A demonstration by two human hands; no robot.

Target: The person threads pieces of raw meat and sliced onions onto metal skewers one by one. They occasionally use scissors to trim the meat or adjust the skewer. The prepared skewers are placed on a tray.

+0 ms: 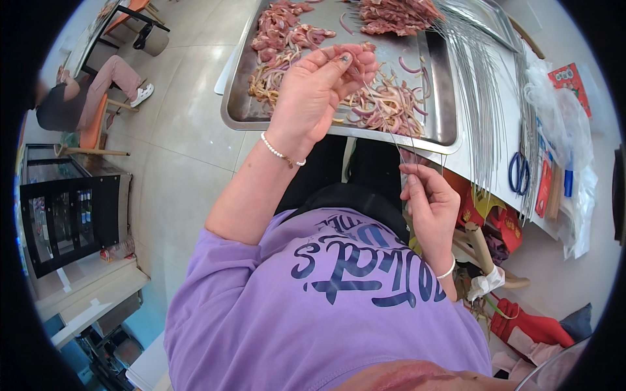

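Observation:
Above the steel tray (pixel 337 128), my left hand (pixel 318 88) pinches a piece of raw meat (pixel 359 63) between thumb and fingers. A thin metal skewer (pixel 381 110) runs from that meat down toward my right hand (pixel 430 200), which grips its lower end past the tray's near edge. Another thin skewer shows beside it at my right fingers. Under my left hand lie sliced onions (pixel 386 107). Raw meat pieces (pixel 281 29) are heaped at the tray's far left. A pile of meat threaded on skewers (pixel 396 14) lies at the far right.
Many bare metal skewers (pixel 481 107) lie along the right of the white table (pixel 503 193). Blue-handled scissors (pixel 519 173) and clear plastic bags (pixel 557 112) are beyond them. A seated person (pixel 78 95) is at the left, near a glass-door fridge (pixel 73 220).

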